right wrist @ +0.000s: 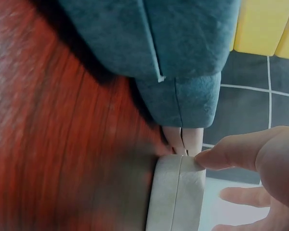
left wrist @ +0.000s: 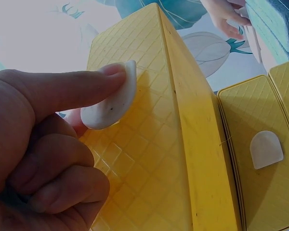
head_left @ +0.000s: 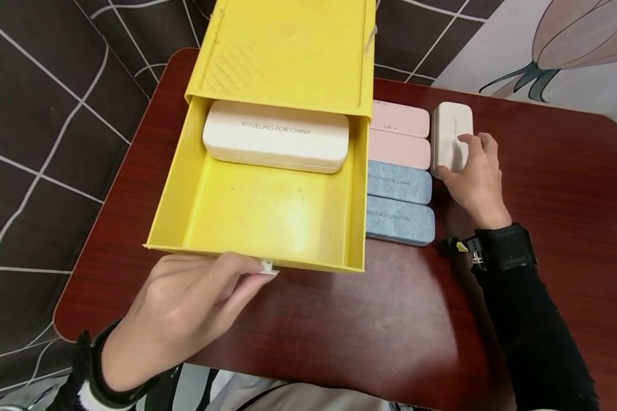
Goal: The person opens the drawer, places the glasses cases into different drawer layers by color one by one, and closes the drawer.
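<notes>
In the head view, my left hand [head_left: 185, 302] pinches the white pull tab [left wrist: 111, 98] on the front of a yellow drawer [head_left: 357, 228] between thumb and fingers. The drawer stands pulled out, with a cream glasses case [head_left: 276, 137] lying at its back. My right hand [head_left: 475, 180] is over another cream glasses case [head_left: 446, 128] on the table. Its thumb [right wrist: 214, 159] touches the near end of that case, while the other fingers look apart from it in the right wrist view.
Two pink cases [head_left: 401, 149] and two blue cases [head_left: 401, 220] lie in a row between the drawer and my right hand. The yellow cabinet [head_left: 293, 51] stands on the dark red table [head_left: 339, 319]. Tiled wall [head_left: 25, 131] borders the left and back.
</notes>
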### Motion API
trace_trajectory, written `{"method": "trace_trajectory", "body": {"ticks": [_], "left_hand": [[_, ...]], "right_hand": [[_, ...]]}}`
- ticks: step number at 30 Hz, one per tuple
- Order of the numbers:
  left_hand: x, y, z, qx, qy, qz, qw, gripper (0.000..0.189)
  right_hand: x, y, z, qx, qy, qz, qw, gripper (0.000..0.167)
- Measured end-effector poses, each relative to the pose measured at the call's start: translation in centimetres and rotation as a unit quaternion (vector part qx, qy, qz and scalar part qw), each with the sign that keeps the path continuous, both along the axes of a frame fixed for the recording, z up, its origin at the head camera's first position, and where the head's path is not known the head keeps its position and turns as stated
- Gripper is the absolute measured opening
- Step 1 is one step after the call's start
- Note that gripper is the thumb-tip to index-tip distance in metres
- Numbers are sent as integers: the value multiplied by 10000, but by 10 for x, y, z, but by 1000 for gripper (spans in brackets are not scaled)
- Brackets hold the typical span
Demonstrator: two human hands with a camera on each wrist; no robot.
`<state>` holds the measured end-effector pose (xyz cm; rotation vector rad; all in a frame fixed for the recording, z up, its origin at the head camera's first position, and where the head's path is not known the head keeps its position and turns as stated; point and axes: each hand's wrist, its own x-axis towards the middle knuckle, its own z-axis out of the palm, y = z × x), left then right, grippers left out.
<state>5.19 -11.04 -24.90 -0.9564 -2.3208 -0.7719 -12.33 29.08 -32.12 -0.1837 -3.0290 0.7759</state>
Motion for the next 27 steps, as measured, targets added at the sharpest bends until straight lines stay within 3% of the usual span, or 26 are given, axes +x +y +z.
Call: {"method": "trace_trajectory", "body": {"ticks": [12,19,27], "left_hand": [[2,0,2,-113,-192,37,9997,21],[2,0,2,-114,-163,31,9998,21],[2,-1,-4,-97,-198,99,9997,28]], "right_hand": [[7,6,0,94,-151,41,9998,67],[1,9,-6,115,-264,75,9996,82],[-7,8,-8,406,-288,9,9988,83]]}}
